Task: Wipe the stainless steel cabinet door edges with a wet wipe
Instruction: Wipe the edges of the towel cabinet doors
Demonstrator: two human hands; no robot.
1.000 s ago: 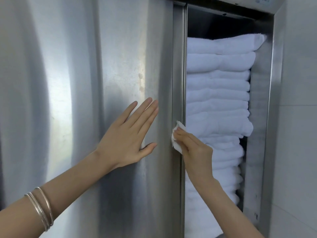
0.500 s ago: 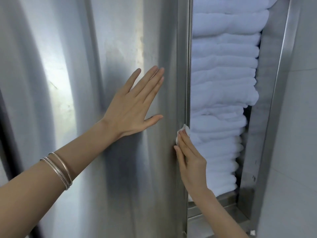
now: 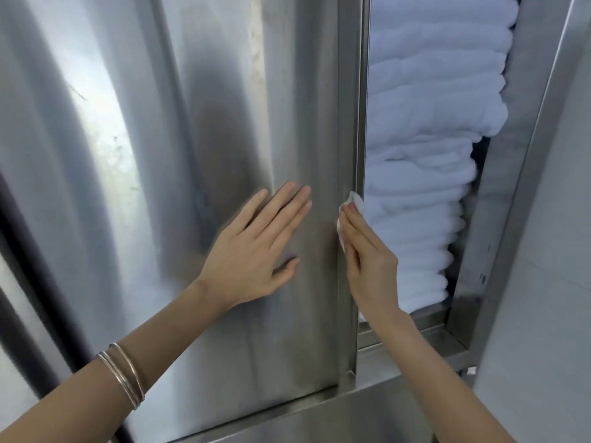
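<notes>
Wet wipe (image 3: 357,202), white and crumpled, sits against the vertical edge (image 3: 349,123) of a stainless steel cabinet door (image 3: 224,91), just right of the middle of the frame. The person's right hand (image 3: 372,263) lies along that edge, its fingers (image 3: 351,227) straight and close together, pressing the wipe to the metal. Part of the wipe pokes out above the fingertips and a sliver shows along the hand's left side. The thumb is out of sight, so whether it hooks round the edge cannot be told.

Just left of it, the left hand (image 3: 256,251) rests flat on the door's brushed face, fingers extended and slightly apart, thumb spread toward the lower right, holding nothing. Thin metal bangles (image 3: 123,375) circle the left forearm at the lower left of the frame.

Behind the door's edge, the open compartment holds a tall stack of folded white towels (image 3: 431,123), filling the upper right of the frame down to a steel ledge (image 3: 415,334). The wipe lies just beside the towels. The cabinet's steel frame (image 3: 518,219) runs down the right side, with a pale wall (image 3: 563,298) beyond it.
</notes>
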